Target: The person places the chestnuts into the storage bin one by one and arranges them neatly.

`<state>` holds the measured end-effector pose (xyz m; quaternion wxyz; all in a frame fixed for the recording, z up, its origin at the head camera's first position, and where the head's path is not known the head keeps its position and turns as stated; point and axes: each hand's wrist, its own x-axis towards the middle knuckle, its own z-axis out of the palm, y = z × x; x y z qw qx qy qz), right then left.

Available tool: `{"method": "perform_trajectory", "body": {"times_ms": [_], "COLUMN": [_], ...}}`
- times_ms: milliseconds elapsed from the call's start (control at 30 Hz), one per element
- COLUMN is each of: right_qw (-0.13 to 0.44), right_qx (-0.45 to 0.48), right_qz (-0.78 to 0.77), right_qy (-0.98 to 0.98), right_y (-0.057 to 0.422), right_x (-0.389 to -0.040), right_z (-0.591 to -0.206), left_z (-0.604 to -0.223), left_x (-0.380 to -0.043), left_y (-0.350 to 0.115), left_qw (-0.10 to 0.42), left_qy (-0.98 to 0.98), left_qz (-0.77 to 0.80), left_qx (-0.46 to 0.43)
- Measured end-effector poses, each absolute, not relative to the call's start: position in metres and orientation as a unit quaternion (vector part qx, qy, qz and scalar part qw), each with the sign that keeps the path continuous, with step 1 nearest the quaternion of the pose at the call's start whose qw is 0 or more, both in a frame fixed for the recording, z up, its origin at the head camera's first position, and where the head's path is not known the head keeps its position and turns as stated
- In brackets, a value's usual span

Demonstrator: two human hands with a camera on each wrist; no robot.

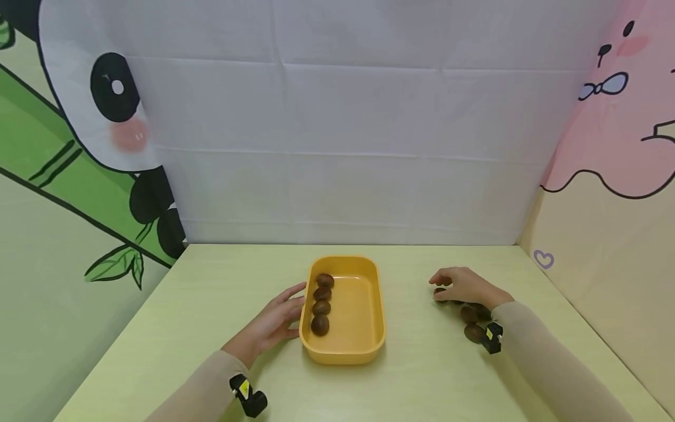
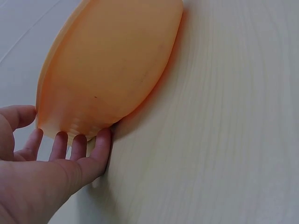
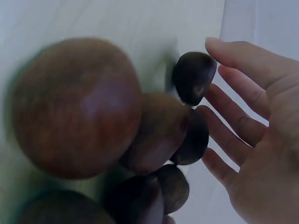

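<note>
A yellow plastic tray (image 1: 348,357) stands in the middle of the table, with several brown chestnuts (image 1: 321,308) in a row along its left side. The left hand (image 1: 271,322) rests its fingertips against the tray's left wall; the left wrist view shows the fingers (image 2: 100,149) spread along the end of the tray (image 2: 112,60). To the right, the right hand (image 1: 469,286) reaches over a group of loose chestnuts (image 1: 469,315). In the right wrist view, its thumb and fingers stand apart around the farthest dark chestnut (image 3: 194,78), thumb tip right at its edge.
More chestnuts (image 3: 77,107) lie close under the right wrist, partly hidden by the hand and sleeve in the head view. A white cloth wall (image 1: 348,193) rises behind the table (image 1: 411,381), with printed panels at left and right.
</note>
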<state>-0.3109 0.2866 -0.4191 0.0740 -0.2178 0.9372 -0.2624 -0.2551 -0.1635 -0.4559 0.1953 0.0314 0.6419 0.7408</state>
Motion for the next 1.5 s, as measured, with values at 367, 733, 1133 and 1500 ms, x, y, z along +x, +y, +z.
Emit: {"method": "perform_trajectory", "body": {"times_ms": [367,733,1133,1500], "right_qw": [0.098,0.100,0.075,0.063], "right_qx": [-0.209,-0.208,-0.250,-0.326], "right_qz": [-0.273,-0.276,-0.283,-0.319], "right_qy": [0.934,0.933,0.923,0.888], "right_y": [0.302,0.296,0.277,0.239], "right_x": [-0.318,-0.317,-0.311,-0.298], "right_z": [-0.431,-0.428,-0.408,-0.392], "left_z": [-0.458,-0.458,-0.454,-0.455], "left_x": [-0.255,-0.255,-0.254,-0.254], "left_y": [-0.164,-0.163,-0.164,-0.164], "left_qw": [0.196,0.198,0.200,0.196], "left_qy": [0.638,0.635,0.641,0.635], "left_qz": [0.744,0.746,0.740,0.746], "left_qx": [0.034,0.033,0.033,0.036]}}
